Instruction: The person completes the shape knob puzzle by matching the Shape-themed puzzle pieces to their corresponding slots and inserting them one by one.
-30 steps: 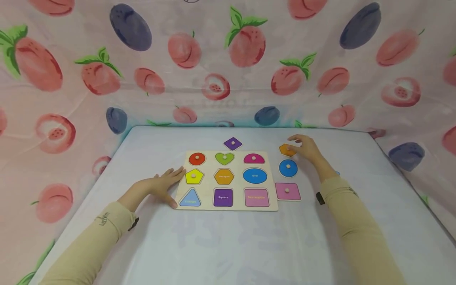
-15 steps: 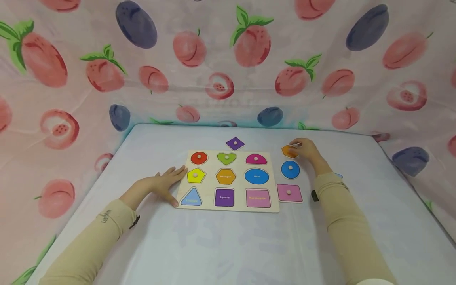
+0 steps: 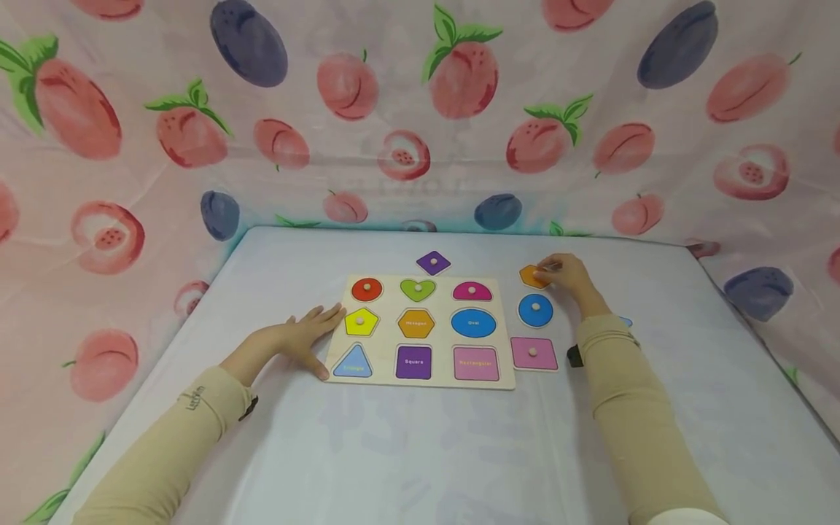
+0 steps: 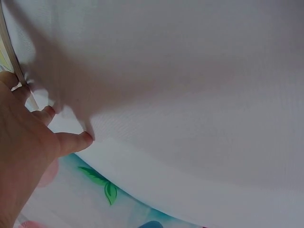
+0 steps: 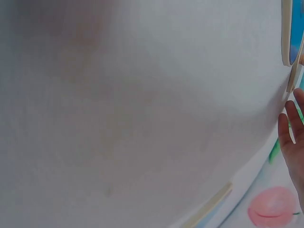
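A wooden shape puzzle board (image 3: 442,373) lies mid-table. Its red circle, green heart, magenta half circle and yellow pentagon have knobs; the hexagon, oval, triangle, square and rectangle places show printed words. My left hand (image 3: 304,341) rests with spread fingers along the board's left edge; in the left wrist view that hand (image 4: 28,137) touches board and table. Behind the blue knobbed piece, my right hand (image 3: 566,275) pinches an orange hexagon puzzle piece (image 3: 529,276) by its knob, which the fingers hide. The right wrist view catches only part of this hand (image 5: 293,128).
A blue rounded piece (image 3: 535,311) and a pink rectangle piece (image 3: 534,354) lie right of the board. A purple square piece (image 3: 434,263) sits behind it, turned cornerwise. Beyond the right sleeve, a light-blue piece (image 3: 626,321) is mostly hidden. Fruit-patterned cloth (image 3: 453,168) rises behind the table.
My right fingers have closed over the hexagon's knob, which showed earlier. The left hand stays at the board's edge. The head view has shifted slightly.
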The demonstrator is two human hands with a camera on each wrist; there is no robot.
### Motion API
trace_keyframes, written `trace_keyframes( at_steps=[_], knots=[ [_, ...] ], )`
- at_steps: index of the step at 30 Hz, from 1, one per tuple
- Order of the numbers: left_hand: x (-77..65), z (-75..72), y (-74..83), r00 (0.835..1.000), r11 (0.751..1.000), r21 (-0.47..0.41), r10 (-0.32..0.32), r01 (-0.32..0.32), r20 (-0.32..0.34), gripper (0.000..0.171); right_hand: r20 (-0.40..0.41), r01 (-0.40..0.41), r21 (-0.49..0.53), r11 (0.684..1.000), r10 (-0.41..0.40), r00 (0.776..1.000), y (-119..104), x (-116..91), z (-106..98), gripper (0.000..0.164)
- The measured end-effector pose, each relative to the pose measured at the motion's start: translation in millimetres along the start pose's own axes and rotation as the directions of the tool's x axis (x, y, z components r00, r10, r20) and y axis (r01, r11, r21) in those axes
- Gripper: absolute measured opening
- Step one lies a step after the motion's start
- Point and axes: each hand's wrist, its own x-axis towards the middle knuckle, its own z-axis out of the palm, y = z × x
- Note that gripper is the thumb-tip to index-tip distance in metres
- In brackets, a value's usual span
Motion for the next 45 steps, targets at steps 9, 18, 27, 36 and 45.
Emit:
trace_keyframes(
  at_steps=[9, 18, 27, 36, 45],
  knots=[
    [-1.6, 3.9, 0.3, 1.0, 1.0, 0.0, -0.002, 0.002, -0.004, 0.118, 0.017, -0.046, 0.021, 0.999, 0.045, 0.999, 3.5, -1.7, 3.7, 0.033],
    [-2.0, 0.6, 1.8, 1.0, 1.0, -0.013, 0.004, -0.004, 0.001, 0.12, 0.0, 0.012, -0.042, 0.999, -0.012, 1.0, 1.5, 0.0, 3.6, 0.028],
    [1.5, 1.5, 1.5, 1.0, 1.0, 0.001, -0.003, 0.003, 0.005, 0.121, -0.008, 0.022, -0.063, 0.998, -0.022, 1.0, 0.7, -2.7, 1.8, 0.029],
    [6.0, 1.7, -0.8, 1.0, 1.0, 0.014, -0.003, 0.003, 0.003, 0.121, -0.041, 0.007, -0.061, 0.998, -0.009, 0.999, -2.7, -6.0, -2.1, 0.029],
    [2.4, 0.6, 1.2, 0.999, 0.999, 0.003, -0.035, 0.035, 0.012, 0.12, 0.011, -0.029, -0.079, 0.996, 0.03, 0.999, -5.7, -6.5, -1.7, 0.034]
  ],
)
